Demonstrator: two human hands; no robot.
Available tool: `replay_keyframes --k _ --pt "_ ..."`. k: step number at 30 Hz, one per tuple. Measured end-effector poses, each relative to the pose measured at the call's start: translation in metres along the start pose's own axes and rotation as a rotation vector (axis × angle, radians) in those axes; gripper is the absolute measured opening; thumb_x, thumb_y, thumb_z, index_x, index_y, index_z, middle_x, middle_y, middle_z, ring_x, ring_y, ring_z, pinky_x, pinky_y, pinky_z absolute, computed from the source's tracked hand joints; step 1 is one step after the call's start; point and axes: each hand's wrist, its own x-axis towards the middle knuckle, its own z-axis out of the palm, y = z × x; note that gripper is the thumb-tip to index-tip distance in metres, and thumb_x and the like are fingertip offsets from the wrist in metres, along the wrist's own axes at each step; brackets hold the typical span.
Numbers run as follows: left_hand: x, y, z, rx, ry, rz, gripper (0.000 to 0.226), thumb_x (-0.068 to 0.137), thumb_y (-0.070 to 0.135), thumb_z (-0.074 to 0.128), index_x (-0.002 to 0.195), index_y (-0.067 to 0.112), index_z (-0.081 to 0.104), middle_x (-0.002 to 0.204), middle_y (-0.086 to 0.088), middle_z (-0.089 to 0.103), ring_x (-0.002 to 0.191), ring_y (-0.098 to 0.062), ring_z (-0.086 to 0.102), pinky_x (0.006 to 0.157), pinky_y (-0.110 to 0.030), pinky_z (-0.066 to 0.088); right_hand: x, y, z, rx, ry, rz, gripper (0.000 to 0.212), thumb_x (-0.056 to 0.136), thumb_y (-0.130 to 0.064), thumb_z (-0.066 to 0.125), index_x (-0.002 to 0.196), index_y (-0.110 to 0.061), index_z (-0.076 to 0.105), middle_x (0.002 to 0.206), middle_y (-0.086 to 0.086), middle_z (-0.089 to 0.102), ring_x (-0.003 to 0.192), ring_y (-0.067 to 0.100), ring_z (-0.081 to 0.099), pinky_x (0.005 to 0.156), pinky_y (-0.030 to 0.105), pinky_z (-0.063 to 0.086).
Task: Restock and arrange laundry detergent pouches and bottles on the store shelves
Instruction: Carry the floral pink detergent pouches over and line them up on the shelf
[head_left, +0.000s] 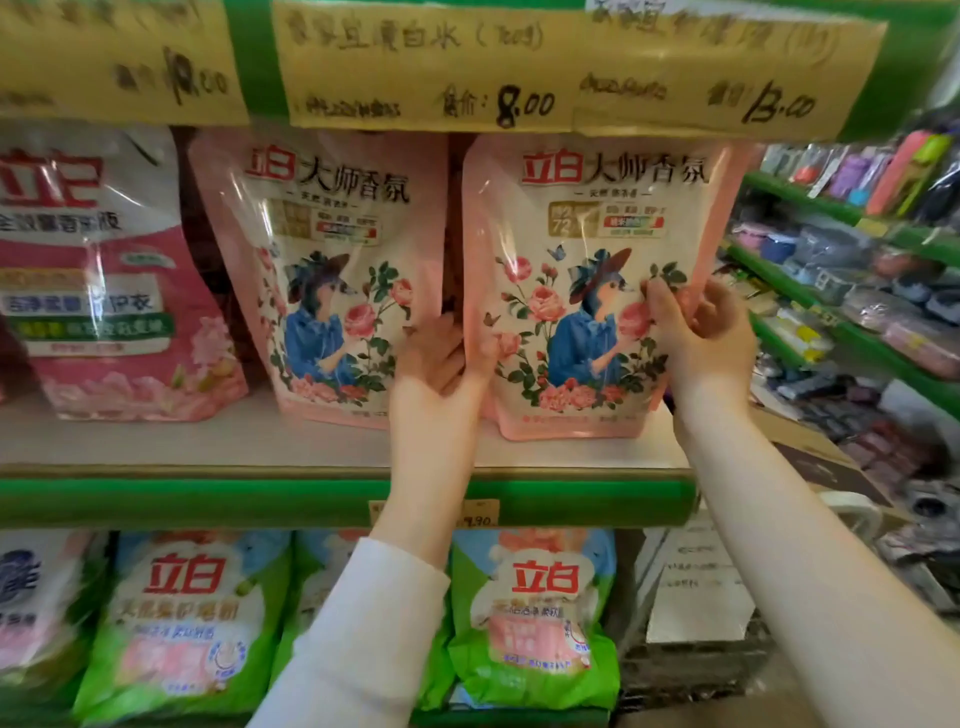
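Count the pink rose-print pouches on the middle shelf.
2. The right pouch is gripped at its sides by the left hand and right hand; the left pouch stands beside it. Others may hide behind them.

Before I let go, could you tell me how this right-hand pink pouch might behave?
Probably floppy: the pink pouch shows creases in its film, and the left hand and right hand grip its edges. Its glossy surface may be slippery. It bulges near the base, so it is probably heavy and could slump.
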Motion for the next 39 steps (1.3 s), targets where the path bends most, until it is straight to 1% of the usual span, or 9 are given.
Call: replay_keyframes --k 3,7,12,16,19,21,27,31,39 --pt "-0.008 0.011 -0.044 -0.004 0.22 0.121 0.02 0.087 0.019 0.062 0.101 0.031 0.053 0.1 0.016 0.061 0.09 0.012 0.058 0.08 -0.007 0.046 -0.022 -0.014 0.003 0.039 0.194 -0.097 0.044 0.086 -0.031 0.065 0.123 -0.017 0.046 0.102 -0.017 0.056 0.098 -0.006 0.057 0.094 0.021 0.048" --pt "0.013 0.014 -0.094 0.04 0.342 0.189 0.021 0.089 0.018 0.061 0.108 0.02 0.052 0.099 0.014 0.058 0.088 0.011 0.057 0.08 -0.008 0.045 -0.077 -0.026 0.025 -0.001 0.179 -0.244 0.034 0.087 -0.029 0.063 0.117 -0.022 0.047 0.106 -0.018 0.057 0.097 -0.013 0.055 0.088 0.011 0.044" --pt "0.035 -0.008 -0.125 0.089 0.185 0.034 0.064 0.081 0.033 0.069 0.135 0.015 0.039 0.132 0.004 0.05 0.119 -0.008 0.05 0.101 -0.025 0.041 -0.133 -0.009 0.081 -0.003 -0.061 -0.149 0.034 0.084 -0.025 0.066 0.113 -0.023 0.048 0.109 -0.012 0.059 0.097 -0.013 0.056 0.085 0.005 0.042" --pt "0.048 -0.025 -0.134 0.146 0.072 -0.041 0.078 0.079 0.033 0.07 0.143 0.016 0.029 0.145 0.0 0.039 0.132 -0.015 0.039 0.111 -0.033 0.032 -0.136 0.013 0.119 -0.076 -0.142 -0.021 0.047 0.082 -0.028 0.069 0.124 -0.019 0.05 0.122 -0.004 0.06 0.116 0.011 0.055 0.105 0.029 0.041" --pt "0.056 -0.029 -0.133 0.153 0.048 -0.06 0.083 0.078 0.032 0.071 0.145 0.013 0.026 0.149 -0.004 0.035 0.137 -0.017 0.034 0.109 -0.023 0.028 -0.13 0.022 0.135 -0.186 -0.138 -0.07 0.061 0.081 -0.035 0.067 0.134 -0.016 0.044 0.132 0.001 0.055 0.124 0.017 0.05 0.109 0.033 0.037" --pt "0.065 -0.029 -0.13 0.142 0.03 -0.081 0.082 0.078 0.029 0.072 0.144 0.011 0.028 0.147 -0.005 0.037 0.136 -0.017 0.035 0.101 -0.015 0.028 -0.125 0.024 0.139 -0.217 -0.141 -0.086 0.062 0.084 -0.035 0.064 0.138 -0.014 0.04 0.135 0.001 0.052 0.127 0.016 0.046 0.103 0.02 0.033" --pt "0.079 -0.032 -0.123 0.201 0.086 -0.159 0.102 0.067 0.039 0.08 0.145 0.011 0.021 0.148 -0.009 0.032 0.137 -0.024 0.032 0.113 -0.039 0.029 -0.11 0.029 0.142 -0.157 -0.163 -0.05 0.029 0.088 -0.021 0.063 0.113 -0.012 0.053 0.094 -0.016 0.056 0.093 0.004 0.055 0.081 0.003 0.039" --pt "0.07 -0.028 -0.122 0.191 0.104 -0.116 0.113 0.046 0.06 0.077 0.138 0.014 0.032 0.137 -0.007 0.045 0.127 -0.021 0.044 0.107 -0.041 0.039 -0.101 0.031 0.138 -0.157 -0.188 -0.007 0.021 0.086 -0.025 0.065 0.102 -0.024 0.051 0.105 -0.004 0.059 0.101 0.011 0.056 0.091 0.021 0.043" --pt "0.06 -0.037 -0.125 0.23 0.159 -0.042 0.101 0.047 0.065 0.072 0.131 0.018 0.041 0.126 -0.005 0.053 0.12 -0.024 0.049 0.102 -0.045 0.043 -0.09 0.029 0.131 -0.093 -0.295 0.02 0.022 0.088 -0.021 0.063 0.106 -0.02 0.051 0.094 -0.013 0.058 0.089 -0.003 0.055 0.082 0.01 0.044"
